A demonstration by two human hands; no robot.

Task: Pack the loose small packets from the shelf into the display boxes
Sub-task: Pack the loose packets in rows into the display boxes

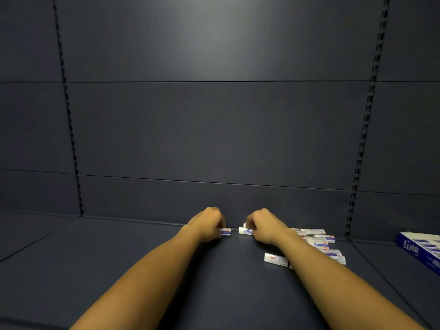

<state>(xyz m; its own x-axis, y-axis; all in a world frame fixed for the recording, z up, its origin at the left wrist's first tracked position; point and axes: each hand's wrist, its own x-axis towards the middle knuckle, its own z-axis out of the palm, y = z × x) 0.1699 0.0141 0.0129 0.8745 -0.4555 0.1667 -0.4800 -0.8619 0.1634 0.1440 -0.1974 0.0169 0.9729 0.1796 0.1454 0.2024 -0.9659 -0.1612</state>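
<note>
Reaching deep to the back of the shelf (142, 258), both hands work side by side with their fingers curled. The left hand (209, 222) grips one small packet (225, 232), whose red-and-blue end pokes out toward the right hand. The right hand (264, 226) holds a second packet (245, 231), with what looks like another tucked behind it, though the fingers hide too much to be sure. Both held packets lie with their long axes running left to right, nearly end to end, with a narrow gap between them.

The display box (414, 251) sits well off to the right of the right hand, beyond the loose pile (319, 241), so the right hand is clearly the nearer one; I judge that anything the left hand carries must cross over or be passed across. The box's long side seems to angle toward the person, so the packets will likely need turning to match the row already inside.

The frame edge cuts off most of the box, so how full it is cannot be told. The right forearm covers part of the pile, leaving the count unclear, and one packet (275, 259) lies apart just left of that forearm. Printing on the packets is too small to read.
</note>
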